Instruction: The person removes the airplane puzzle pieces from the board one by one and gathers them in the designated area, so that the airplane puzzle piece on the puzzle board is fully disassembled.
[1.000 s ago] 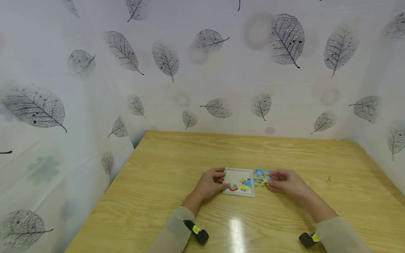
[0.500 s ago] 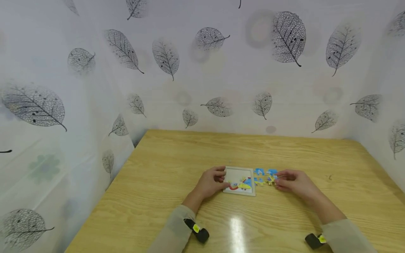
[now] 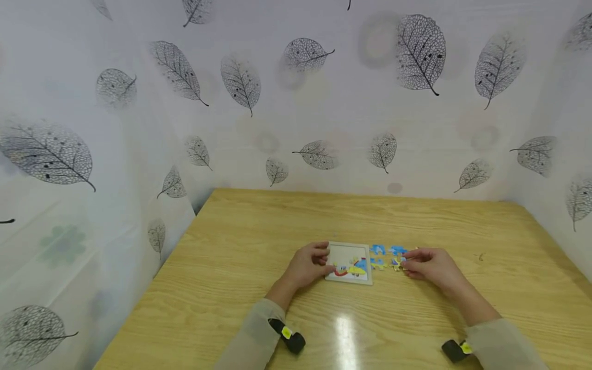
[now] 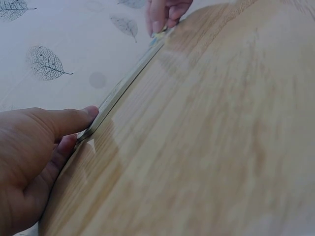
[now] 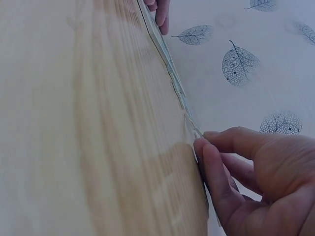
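A shallow, pale-rimmed puzzle tray (image 3: 341,252) lies flat on the wooden table (image 3: 259,231), about midway between its left and right edges. Fitted pieces (image 3: 357,270) in yellow, red and blue fill the tray's near side and right near corner; the rest of its floor is bare. Their seams are too small to count.

The left hand (image 3: 305,264) grips the tray's left edge between thumb and fingers, partly covering that rim.

At least four loose pieces lie just beyond the tray's right edge: two blue ones (image 3: 377,250) towards the table's far edge, and on the nearer side a blue-and-yellow piece (image 3: 379,264) and a mostly yellow piece (image 3: 398,264). The right hand (image 3: 432,265) has thumb and finger pinched on the mostly yellow piece, seen as a tilted sliver in the right wrist view. Its fingers may hide others.

Two black wrist cameras (image 3: 293,343) show; both sleeves (image 3: 252,334) and the table's near edge are cut off.
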`<action>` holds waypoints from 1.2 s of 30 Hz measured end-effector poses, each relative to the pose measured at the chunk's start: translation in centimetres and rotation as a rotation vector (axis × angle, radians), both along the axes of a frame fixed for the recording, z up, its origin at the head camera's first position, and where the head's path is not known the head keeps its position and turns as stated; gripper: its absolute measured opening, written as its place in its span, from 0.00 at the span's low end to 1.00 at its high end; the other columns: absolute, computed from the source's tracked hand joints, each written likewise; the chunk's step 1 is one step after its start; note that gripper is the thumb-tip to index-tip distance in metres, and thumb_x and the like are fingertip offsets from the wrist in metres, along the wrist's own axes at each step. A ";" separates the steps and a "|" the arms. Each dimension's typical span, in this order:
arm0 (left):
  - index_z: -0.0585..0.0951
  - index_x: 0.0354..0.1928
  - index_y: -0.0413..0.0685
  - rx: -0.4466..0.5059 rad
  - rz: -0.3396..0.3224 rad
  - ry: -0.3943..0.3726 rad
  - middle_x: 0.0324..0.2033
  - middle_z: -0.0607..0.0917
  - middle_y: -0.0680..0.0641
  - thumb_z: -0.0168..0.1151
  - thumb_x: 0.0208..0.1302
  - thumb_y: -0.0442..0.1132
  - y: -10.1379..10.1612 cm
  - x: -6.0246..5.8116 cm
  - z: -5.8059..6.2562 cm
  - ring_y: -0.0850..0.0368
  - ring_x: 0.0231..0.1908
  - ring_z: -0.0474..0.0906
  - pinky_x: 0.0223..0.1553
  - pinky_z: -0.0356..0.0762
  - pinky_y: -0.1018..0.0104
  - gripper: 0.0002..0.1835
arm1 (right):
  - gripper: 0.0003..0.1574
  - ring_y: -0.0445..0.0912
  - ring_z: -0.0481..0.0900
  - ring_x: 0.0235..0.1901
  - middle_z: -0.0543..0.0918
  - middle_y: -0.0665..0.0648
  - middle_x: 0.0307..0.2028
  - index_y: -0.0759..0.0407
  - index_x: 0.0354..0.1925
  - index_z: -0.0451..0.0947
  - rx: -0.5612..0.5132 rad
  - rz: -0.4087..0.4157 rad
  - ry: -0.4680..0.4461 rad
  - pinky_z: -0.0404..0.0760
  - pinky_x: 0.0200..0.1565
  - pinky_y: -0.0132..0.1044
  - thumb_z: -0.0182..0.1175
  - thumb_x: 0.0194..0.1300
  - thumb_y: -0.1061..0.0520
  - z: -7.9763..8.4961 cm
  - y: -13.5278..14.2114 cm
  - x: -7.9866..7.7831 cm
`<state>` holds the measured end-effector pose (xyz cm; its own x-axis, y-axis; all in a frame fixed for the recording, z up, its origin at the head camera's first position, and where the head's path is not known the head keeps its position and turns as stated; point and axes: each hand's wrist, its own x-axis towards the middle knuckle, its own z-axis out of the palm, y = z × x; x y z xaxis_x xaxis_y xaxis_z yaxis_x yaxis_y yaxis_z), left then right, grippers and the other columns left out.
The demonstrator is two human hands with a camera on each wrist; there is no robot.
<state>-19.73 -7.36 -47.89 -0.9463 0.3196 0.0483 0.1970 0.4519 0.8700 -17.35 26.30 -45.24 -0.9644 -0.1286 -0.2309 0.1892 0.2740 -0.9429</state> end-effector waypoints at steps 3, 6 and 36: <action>0.82 0.59 0.40 0.005 -0.002 -0.010 0.64 0.78 0.48 0.76 0.57 0.39 0.1 0.1 -0.2 0.63 0.43 0.78 0.46 0.79 0.73 0.27 | 0.27 0.41 0.88 0.34 0.87 0.53 0.38 0.82 0.56 0.72 0.041 -0.021 0.011 0.87 0.41 0.34 0.66 0.64 0.65 -0.2 -0.1 0.2; 0.82 0.59 0.40 0.005 -0.005 -0.023 0.64 0.78 0.49 0.76 0.57 0.39 0.2 0.2 -0.2 0.64 0.43 0.78 0.46 0.79 0.73 0.27 | 0.27 0.39 0.87 0.33 0.87 0.54 0.37 0.82 0.55 0.73 0.074 -0.040 0.025 0.87 0.40 0.34 0.67 0.63 0.65 -0.3 -0.2 0.3; 0.81 0.59 0.40 0.002 -0.011 -0.007 0.65 0.78 0.49 0.76 0.57 0.40 -0.2 0.0 0.2 0.62 0.44 0.78 0.46 0.79 0.73 0.28 | 0.28 0.38 0.86 0.35 0.86 0.59 0.42 0.78 0.54 0.76 0.162 -0.031 0.022 0.86 0.41 0.32 0.68 0.64 0.59 1.0 -1.1 -0.1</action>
<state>-19.75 -7.52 -47.65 -0.9432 0.3296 0.0424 0.1959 0.4482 0.8722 -17.41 25.22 -44.27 -0.9725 -0.0612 -0.2247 0.1796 0.4170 -0.8910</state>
